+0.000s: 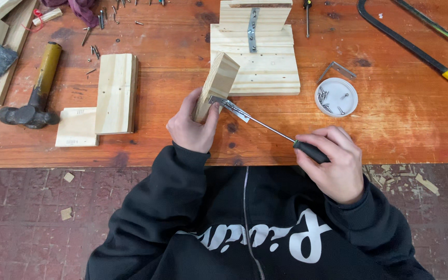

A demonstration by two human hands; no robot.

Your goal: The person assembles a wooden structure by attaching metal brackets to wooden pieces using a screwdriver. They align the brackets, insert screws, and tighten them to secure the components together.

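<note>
Head view. Left hand [192, 126] wrapped round a short wooden block [217, 85], held tilted on end on the worktop [400, 124], near its front edge. A small metal bracket [223, 102] sits against the block's lower right face. Right hand [333, 163] clenched on the black handle of a screwdriver [270, 127]; shaft runs up and left, tip at the bracket.

Just behind the block: stepped stack of wooden boards [257, 67] with a metal strap screwed down its middle. Right of the stack: white round lid [336, 97] holding several screws, an angle bracket [336, 70] touching its upper rim. Far right: hacksaw [416, 44], yellow handle at the frame edge.

Left of the hands: two pale wood pieces [105, 101] lying in an L. Further left: hammer [36, 91], head toward the worktop's front edge. Loose screws [97, 31] scattered at upper left. Wood chips on the brick floor [37, 218] below.
</note>
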